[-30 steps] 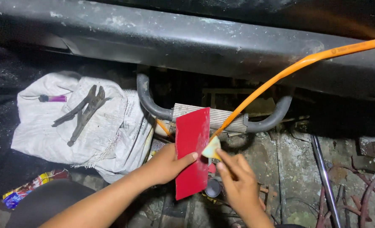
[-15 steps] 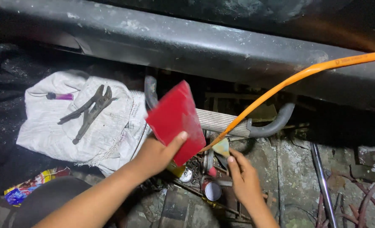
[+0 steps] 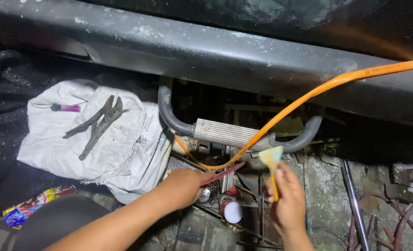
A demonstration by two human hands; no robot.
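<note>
the left hand (image 3: 184, 187) pinches a thin, stiff red plastic sheet (image 3: 222, 175) edge-on, while the right hand (image 3: 288, 202) grips a light putty spreader (image 3: 271, 160) by its handle.

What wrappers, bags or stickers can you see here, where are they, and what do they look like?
Colourful wrapper: bottom left on the dark ground; flat, crinkled, shiny, red, yellow and blue.
White sack: left of the hands, under the pliers and a small purple lighter; crumpled, off-white, with faint dark print.
Orange hose: runs from upper right down toward the hands; faint marking along it.
No screens or signs show.
</note>
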